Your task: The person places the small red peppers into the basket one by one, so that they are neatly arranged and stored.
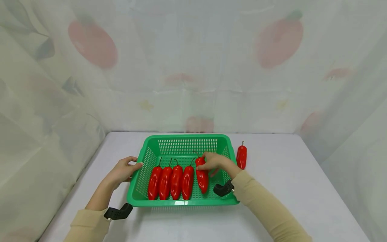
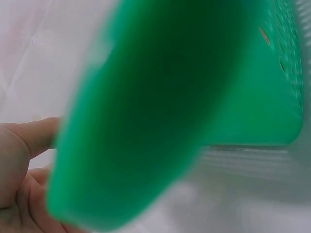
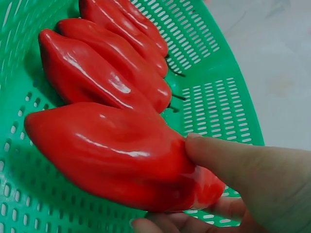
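Observation:
A green plastic basket (image 1: pixel 181 203) with slotted walls stands on the table. My left hand (image 1: pixel 123 170) grips its left rim, thumb on top and fingers outside and below; the left wrist view shows the blurred rim (image 2: pixel 131 121) hiding part of that hand. Inside the basket my right hand (image 1: pixel 214 162) pinches a red pepper (image 1: pixel 202 179) near its stem end, thumb on one side and fingers on the other. To its left several more red peppers (image 1: pixel 176 183) lie in a row, stems pointing to the back. Close up, the held pepper (image 3: pixel 112 155) lies beside the row.
One more red pepper (image 1: pixel 241 157) lies on the white table (image 1: pixel 278 188), just outside the basket's right wall. A pale curtain (image 1: pixel 193 67) with faded fruit prints hangs behind the table and along its sides.

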`<state>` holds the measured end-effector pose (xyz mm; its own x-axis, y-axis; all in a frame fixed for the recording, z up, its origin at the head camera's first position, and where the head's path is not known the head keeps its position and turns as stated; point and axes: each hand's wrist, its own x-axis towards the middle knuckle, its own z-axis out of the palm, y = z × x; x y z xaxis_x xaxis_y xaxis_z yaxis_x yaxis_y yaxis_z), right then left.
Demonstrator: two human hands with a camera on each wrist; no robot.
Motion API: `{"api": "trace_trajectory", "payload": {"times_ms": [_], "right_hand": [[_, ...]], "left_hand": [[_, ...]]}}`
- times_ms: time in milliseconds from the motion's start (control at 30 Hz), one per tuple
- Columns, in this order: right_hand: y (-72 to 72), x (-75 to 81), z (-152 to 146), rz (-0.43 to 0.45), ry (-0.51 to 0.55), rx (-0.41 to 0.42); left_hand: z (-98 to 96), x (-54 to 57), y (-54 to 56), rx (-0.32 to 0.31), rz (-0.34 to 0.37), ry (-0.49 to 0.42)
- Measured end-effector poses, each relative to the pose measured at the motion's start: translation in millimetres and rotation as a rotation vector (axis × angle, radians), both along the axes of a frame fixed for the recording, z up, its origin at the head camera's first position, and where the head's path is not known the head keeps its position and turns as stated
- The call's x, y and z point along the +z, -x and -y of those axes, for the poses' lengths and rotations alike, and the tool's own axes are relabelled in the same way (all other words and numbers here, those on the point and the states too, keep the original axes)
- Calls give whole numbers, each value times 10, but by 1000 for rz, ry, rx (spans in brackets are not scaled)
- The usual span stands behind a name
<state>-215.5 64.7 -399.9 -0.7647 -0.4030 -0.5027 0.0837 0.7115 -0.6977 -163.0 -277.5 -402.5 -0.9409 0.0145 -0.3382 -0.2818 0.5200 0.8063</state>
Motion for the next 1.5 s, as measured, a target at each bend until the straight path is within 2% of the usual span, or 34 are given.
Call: {"api": "trace_trajectory", "payload": {"times_ms": [567,800,1067,1500], "right_hand": [[-3,-99,80,56,-66,28],[-2,-114,84,74,-47,16],[27,-199,80,116,-30,43],[27,-227,67,123,-13,60]], "left_hand": [[-1,8,1,-3,6,-13],[-11,18,-2,-1,2,6],[-13,28,-6,1,4,3],[-13,25,-9,1,10,-4]]}}
